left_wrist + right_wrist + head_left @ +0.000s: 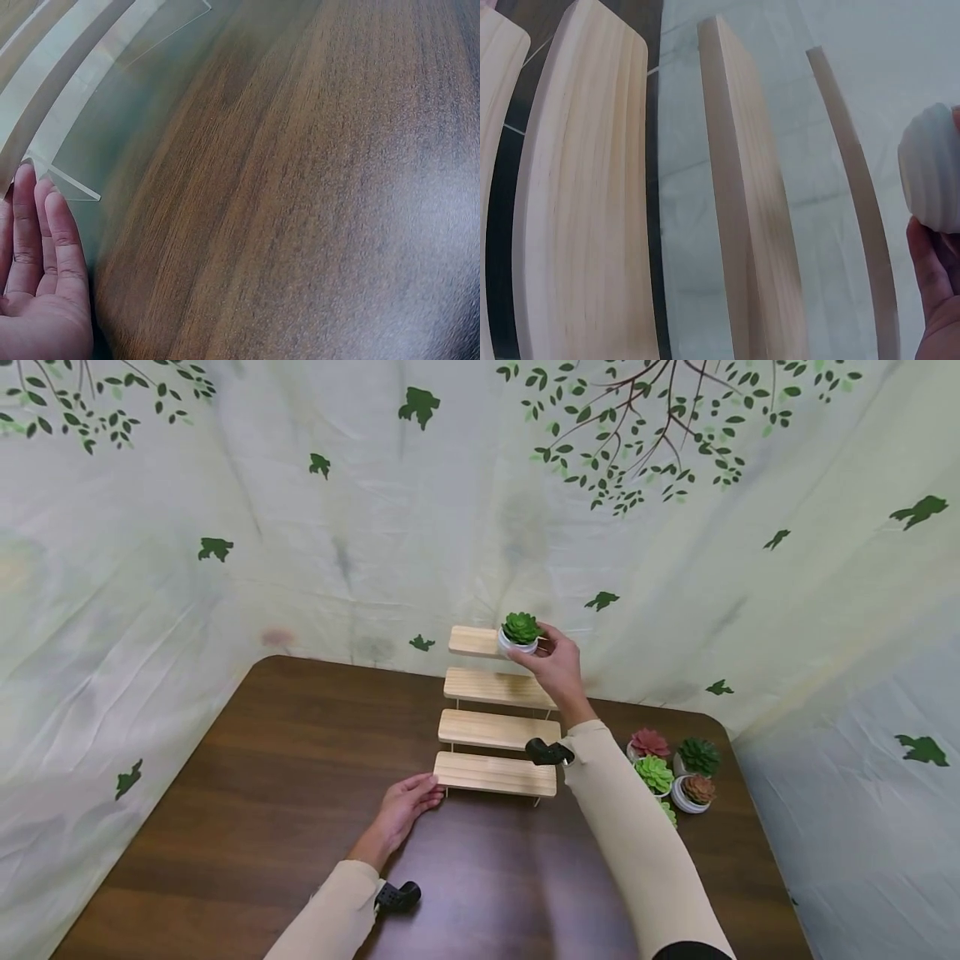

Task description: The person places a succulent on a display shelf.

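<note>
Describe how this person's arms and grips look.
The left sleeve and right sleeve are long and cream. The left wrist device and right wrist device are small, black and curved. The left grip and right grip are ungloved. A black patch shows over the right sleeve at the head view's bottom edge.

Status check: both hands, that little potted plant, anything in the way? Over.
Right hand holding green potted plant by top shelf. Left hand at left end of bottom shelf. No obstruction seen between potted plant and top shelf.
</note>
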Tool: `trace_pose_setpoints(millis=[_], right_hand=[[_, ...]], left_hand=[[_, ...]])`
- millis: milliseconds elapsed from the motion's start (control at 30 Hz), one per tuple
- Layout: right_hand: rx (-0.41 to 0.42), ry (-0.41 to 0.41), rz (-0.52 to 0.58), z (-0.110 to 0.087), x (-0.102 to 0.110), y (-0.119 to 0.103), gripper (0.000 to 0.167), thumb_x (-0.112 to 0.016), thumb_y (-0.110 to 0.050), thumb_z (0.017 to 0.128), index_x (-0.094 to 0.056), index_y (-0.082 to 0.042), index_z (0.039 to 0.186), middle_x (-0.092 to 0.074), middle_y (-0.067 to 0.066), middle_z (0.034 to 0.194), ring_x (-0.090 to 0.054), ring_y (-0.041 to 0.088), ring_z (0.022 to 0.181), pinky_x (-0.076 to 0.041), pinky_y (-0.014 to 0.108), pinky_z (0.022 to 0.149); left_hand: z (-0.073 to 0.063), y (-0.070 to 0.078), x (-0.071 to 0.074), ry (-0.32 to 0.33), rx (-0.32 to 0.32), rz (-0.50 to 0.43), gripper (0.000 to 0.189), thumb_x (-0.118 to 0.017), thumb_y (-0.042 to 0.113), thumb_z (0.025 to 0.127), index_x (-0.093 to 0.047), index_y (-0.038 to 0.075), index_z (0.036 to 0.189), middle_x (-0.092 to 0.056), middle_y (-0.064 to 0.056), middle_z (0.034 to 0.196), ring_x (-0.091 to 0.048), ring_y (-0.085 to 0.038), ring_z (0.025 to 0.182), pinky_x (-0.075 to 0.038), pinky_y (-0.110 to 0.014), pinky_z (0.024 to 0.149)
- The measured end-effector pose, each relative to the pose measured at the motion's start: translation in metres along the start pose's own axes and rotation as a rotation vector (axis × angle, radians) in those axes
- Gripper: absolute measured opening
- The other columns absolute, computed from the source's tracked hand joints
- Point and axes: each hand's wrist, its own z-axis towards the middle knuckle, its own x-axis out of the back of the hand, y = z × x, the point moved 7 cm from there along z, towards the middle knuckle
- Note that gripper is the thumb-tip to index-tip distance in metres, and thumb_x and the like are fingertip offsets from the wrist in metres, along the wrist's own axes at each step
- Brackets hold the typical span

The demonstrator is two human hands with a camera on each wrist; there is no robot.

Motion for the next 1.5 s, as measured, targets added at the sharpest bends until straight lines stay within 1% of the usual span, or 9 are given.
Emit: trace_pose_setpoints(millis=[300, 667, 733, 833, 867, 967, 1200, 1367, 1500], right_hand=[[-0.018, -0.033, -0.071, 0.012, -0.029, -0.008, 0.071, -0.082, -0.019, 0.079, -0.047, -0.004, 0.14, -0.059, 0.017, 0.125, -0.061, 0.026, 0.109, -0.055, 0.035, 0.088], [0.008, -0.031, -0.042, 0.022, -0.054, -0.012, 0.064, -0.081, -0.013, 0.079, -0.051, 0.001, 0.134, -0.06, 0.019, 0.125, -0.061, 0.026, 0.111, -0.054, 0.033, 0.09], [0.016, -0.033, -0.04, 0.023, -0.058, -0.01, 0.064, -0.08, -0.012, 0.079, -0.05, 0.001, 0.134, -0.06, 0.019, 0.125, -0.061, 0.026, 0.112, -0.053, 0.032, 0.091], [0.018, -0.021, -0.034, 0.024, -0.061, -0.007, 0.065, -0.08, -0.012, 0.079, -0.05, 0.001, 0.135, -0.06, 0.018, 0.125, -0.061, 0.025, 0.113, -0.053, 0.03, 0.092], [0.018, -0.018, -0.032, 0.024, -0.062, -0.006, 0.065, -0.08, -0.011, 0.079, -0.05, 0.001, 0.135, -0.06, 0.018, 0.125, -0.06, 0.024, 0.113, -0.053, 0.03, 0.092], [0.023, -0.012, -0.023, 0.024, -0.066, -0.005, 0.063, -0.079, -0.009, 0.08, -0.05, 0.001, 0.135, -0.06, 0.017, 0.125, -0.06, 0.024, 0.113, -0.053, 0.029, 0.092], [0.039, -0.032, 0.004, 0.024, -0.075, -0.009, 0.056, -0.078, -0.007, 0.081, -0.053, 0.001, 0.131, -0.059, 0.017, 0.127, -0.058, 0.024, 0.116, -0.051, 0.027, 0.095], [0.031, -0.035, 0.006, 0.024, -0.078, -0.01, 0.058, -0.078, -0.008, 0.081, -0.052, 0.001, 0.132, -0.058, 0.018, 0.129, -0.057, 0.024, 0.119, -0.049, 0.027, 0.097], [0.001, -0.035, -0.008, 0.022, -0.075, -0.007, 0.069, -0.079, -0.015, 0.081, -0.045, 0.0, 0.139, -0.052, 0.017, 0.138, -0.052, 0.025, 0.125, -0.045, 0.026, 0.102]], left_hand=[[0.001, 0.001, 0.001, -0.005, -0.01, 0.009, 0.021, -0.057, 0.003, 0.096, -0.06, -0.01, 0.111, -0.069, -0.003, 0.081, -0.066, -0.012, 0.074, -0.056, -0.022, 0.072], [0.003, -0.002, 0.0, -0.011, 0.006, 0.015, 0.02, -0.058, 0.005, 0.095, -0.06, -0.009, 0.109, -0.069, -0.004, 0.082, -0.066, -0.012, 0.075, -0.057, -0.023, 0.074], [0.003, -0.002, 0.001, -0.029, -0.017, 0.016, 0.026, -0.061, 0.009, 0.094, -0.059, -0.011, 0.111, -0.07, -0.004, 0.083, -0.066, -0.012, 0.076, -0.057, -0.023, 0.074], [0.001, -0.001, -0.001, -0.091, -0.078, -0.002, 0.034, -0.068, 0.017, 0.09, -0.061, -0.01, 0.11, -0.07, -0.003, 0.084, -0.066, -0.011, 0.076, -0.057, -0.022, 0.073], [0.001, 0.0, -0.002, -0.141, -0.112, -0.031, 0.034, -0.07, 0.019, 0.09, -0.062, -0.009, 0.109, -0.07, -0.004, 0.084, -0.067, -0.011, 0.076, -0.057, -0.022, 0.072], [-0.001, 0.001, -0.003, -0.185, -0.145, -0.062, 0.036, -0.072, 0.023, 0.088, -0.064, -0.007, 0.106, -0.071, -0.004, 0.085, -0.067, -0.011, 0.076, -0.057, -0.021, 0.071], [-0.001, 0.0, -0.002, -0.065, -0.042, 0.004, 0.024, -0.061, 0.008, 0.094, -0.06, -0.01, 0.111, -0.069, -0.003, 0.083, -0.066, -0.011, 0.076, -0.056, -0.023, 0.074], [-0.001, 0.001, -0.001, -0.039, -0.017, -0.003, 0.016, -0.057, 0.004, 0.096, -0.062, -0.006, 0.107, -0.069, -0.003, 0.082, -0.066, -0.012, 0.075, -0.057, -0.023, 0.073], [0.001, -0.002, 0.001, -0.023, -0.013, 0.007, 0.02, -0.056, 0.004, 0.096, -0.06, -0.01, 0.11, -0.069, -0.004, 0.082, -0.066, -0.013, 0.076, -0.057, -0.023, 0.073]])
